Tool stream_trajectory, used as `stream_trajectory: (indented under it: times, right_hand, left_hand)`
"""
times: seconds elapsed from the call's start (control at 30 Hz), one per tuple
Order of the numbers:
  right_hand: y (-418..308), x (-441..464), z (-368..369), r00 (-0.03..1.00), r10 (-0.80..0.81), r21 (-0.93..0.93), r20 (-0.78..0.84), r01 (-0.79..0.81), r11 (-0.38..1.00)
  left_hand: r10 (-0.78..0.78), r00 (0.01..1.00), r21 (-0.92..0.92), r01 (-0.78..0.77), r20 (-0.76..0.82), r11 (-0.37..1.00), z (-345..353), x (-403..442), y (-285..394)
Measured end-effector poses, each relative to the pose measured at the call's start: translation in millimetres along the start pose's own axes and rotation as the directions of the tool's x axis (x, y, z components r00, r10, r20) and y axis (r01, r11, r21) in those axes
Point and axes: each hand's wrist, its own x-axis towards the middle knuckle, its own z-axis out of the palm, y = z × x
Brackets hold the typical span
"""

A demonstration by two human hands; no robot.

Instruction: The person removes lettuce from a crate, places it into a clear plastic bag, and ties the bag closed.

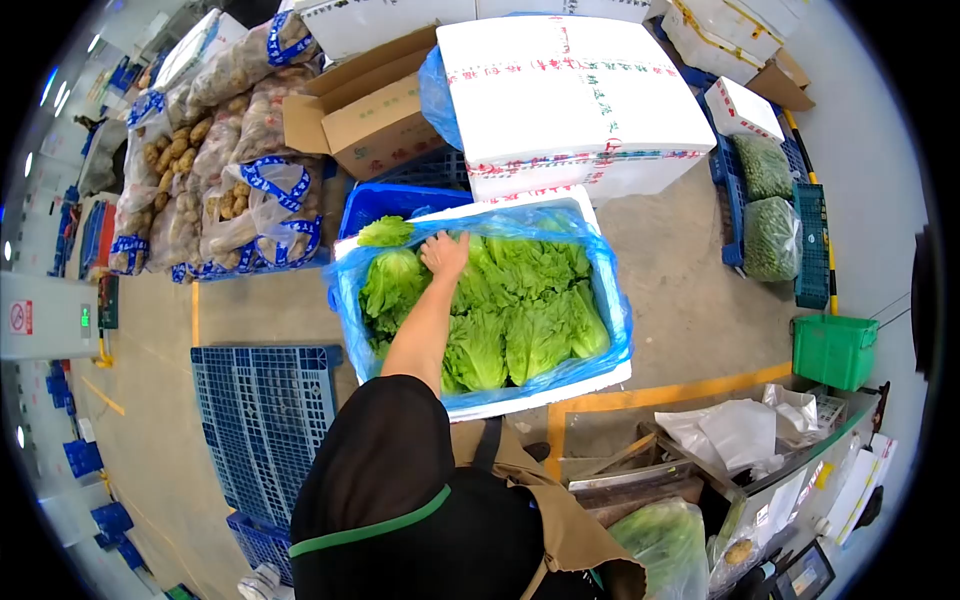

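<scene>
A white foam box (592,381) lined with blue plastic holds several heads of green leafy lettuce (520,300). My left hand (445,256) reaches over the box and rests on the lettuce near its far left part, fingers spread and pointing away from me. Beside that hand, a loose piece of lettuce (386,232) lies at the box's far left corner, over a blue crate (375,205). My right hand is out of sight.
Behind the box stands a large closed foam box (580,100), with an open cardboard box (375,125) beside it. Potato sacks (215,190) fill the back left. A blue pallet (262,400) lies left; a green bin (834,352) and a cluttered bench (790,480) are right.
</scene>
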Motion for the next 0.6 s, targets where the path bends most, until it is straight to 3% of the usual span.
stream_trajectory:
  times: [0.07, 0.2, 0.3, 0.4, 0.5, 0.6]
  right_hand:
    - [1.3, -0.5, -7.6, 1.0, 0.012, -0.012, 0.005, -0.012, 1.0]
    - [7.6, 2.3, -22.0, 1.0, 0.013, -0.019, 0.012, -0.013, 1.0]
    - [11.7, 6.2, -30.3, 1.0, -0.001, 0.006, 0.008, 0.001, 1.0]
    - [8.6, 13.0, -38.3, 1.0, -0.023, 0.048, -0.007, 0.023, 0.999]
    - [-26.9, 27.8, -51.4, 0.998, -0.057, 0.093, -0.019, 0.059, 0.994]
    - [-49.7, 38.6, -47.9, 0.959, 0.072, 0.376, 0.274, -0.175, 0.91]
  left_hand:
    - [0.035, 0.998, 0.051, -0.038, 0.056, 0.998, -14.9, 7.9, 11.4]
    - [-0.116, 0.969, 0.127, 0.089, 0.217, 0.988, -17.3, 29.2, 28.2]
    - [-0.204, 0.957, 0.025, 0.203, 0.205, 0.979, -30.0, 10.0, 36.1]
    - [-0.18, 0.959, -0.005, 0.185, 0.221, 0.983, -7.0, 39.1, 18.2]
    - [-0.126, 0.977, -0.14, 0.15, 0.17, 0.979, -12.0, 24.6, 18.1]
    - [0.093, 0.988, -0.477, -0.023, 0.124, 0.879, -9.5, -9.9, -0.5]
